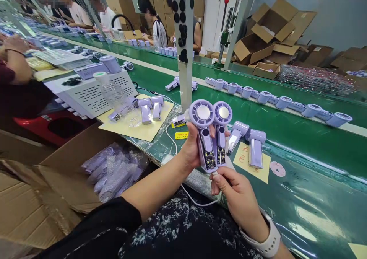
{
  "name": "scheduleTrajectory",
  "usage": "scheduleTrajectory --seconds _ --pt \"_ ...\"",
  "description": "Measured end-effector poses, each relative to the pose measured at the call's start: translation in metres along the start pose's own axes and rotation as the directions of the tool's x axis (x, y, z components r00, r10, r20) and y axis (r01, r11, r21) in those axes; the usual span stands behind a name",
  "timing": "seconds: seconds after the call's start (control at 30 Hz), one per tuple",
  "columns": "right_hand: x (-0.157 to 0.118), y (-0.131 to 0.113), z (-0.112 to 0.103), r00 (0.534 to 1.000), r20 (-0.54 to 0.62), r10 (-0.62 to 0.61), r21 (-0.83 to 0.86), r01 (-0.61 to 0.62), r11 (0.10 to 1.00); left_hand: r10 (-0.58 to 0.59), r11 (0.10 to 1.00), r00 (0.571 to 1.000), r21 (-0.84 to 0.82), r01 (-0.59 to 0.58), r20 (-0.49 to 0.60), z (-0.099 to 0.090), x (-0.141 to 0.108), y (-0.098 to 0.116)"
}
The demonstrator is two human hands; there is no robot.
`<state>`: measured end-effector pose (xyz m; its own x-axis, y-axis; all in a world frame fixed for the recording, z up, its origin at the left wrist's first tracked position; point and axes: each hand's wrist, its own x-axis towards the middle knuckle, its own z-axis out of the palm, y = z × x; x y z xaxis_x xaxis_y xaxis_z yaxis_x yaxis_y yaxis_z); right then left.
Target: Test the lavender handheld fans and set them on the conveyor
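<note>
- Nearest the camera was the wearer's dark patterned garment (183, 228), a white cable (197, 204) looping above it.
- The left hand (191, 150) grasped two purple fans (208, 142) side by side above the worktop (309, 182).
- The right hand (236, 186) pinched the cable's plug (214, 175) at one fan's base; full seating could not be confirmed.
- Progress was judged partial: both handles were open at the front, circuit boards (208, 160) exposed; covering them appeared outstanding.
- Two further fans (256, 152) lay at right, one on a marked yellow sheet (263, 171); others (145, 109) lay on yellow paper (155, 131).
- A row of fans (263, 97) lined the far strip.
- A metal post (185, 75) obstructed part of the view; the slack cable was judged a snag risk.
</note>
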<state>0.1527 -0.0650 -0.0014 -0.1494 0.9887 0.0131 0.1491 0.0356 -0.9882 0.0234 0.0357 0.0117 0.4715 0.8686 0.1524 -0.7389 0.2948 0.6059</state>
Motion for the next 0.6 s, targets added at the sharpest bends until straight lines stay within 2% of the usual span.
scheduleTrajectory --seconds 0.13,0.2,0.23,0.3,0.37,0.43,0.47,0.53,0.6 --pt "-0.002 0.007 0.023 0.992 -0.113 0.063 0.289 -0.028 0.957 0.074 0.997 0.997 0.019 -0.073 -0.037 0.003 0.003 -0.006" --pt "-0.002 0.008 0.031 0.978 -0.195 0.075 0.412 0.013 0.911 0.130 0.991 0.989 0.040 -0.128 -0.069 0.002 0.003 -0.009" --pt "-0.001 0.008 0.032 0.974 -0.217 0.062 0.421 0.036 0.906 0.154 0.987 0.984 0.054 -0.149 -0.087 0.002 0.004 -0.010" --pt "0.000 0.006 0.029 0.981 -0.192 -0.001 0.314 0.062 0.947 0.175 0.983 0.978 0.074 -0.168 -0.110 0.000 0.003 -0.009" --pt "0.001 0.004 0.021 0.990 -0.111 -0.090 0.119 0.103 0.988 0.166 0.986 0.977 0.051 -0.160 -0.136 -0.002 0.001 -0.005" --pt "0.000 0.005 0.014 0.982 -0.069 -0.173 -0.017 0.172 0.985 0.132 0.990 0.974 -0.015 -0.138 -0.184 -0.004 0.000 0.000" --pt "0.000 0.006 0.013 0.977 -0.085 -0.194 -0.046 0.191 0.981 0.124 0.990 0.970 -0.046 -0.136 -0.210 -0.005 -0.001 0.002" --pt "0.000 0.008 0.012 0.974 -0.146 -0.173 -0.060 0.165 0.984 0.120 0.987 0.967 -0.074 -0.139 -0.225 -0.005 -0.003 0.004" --pt "0.000 0.010 0.013 0.978 -0.186 -0.096 -0.029 0.093 0.995 0.124 0.989 0.976 -0.058 -0.136 -0.178 -0.004 -0.006 0.004"
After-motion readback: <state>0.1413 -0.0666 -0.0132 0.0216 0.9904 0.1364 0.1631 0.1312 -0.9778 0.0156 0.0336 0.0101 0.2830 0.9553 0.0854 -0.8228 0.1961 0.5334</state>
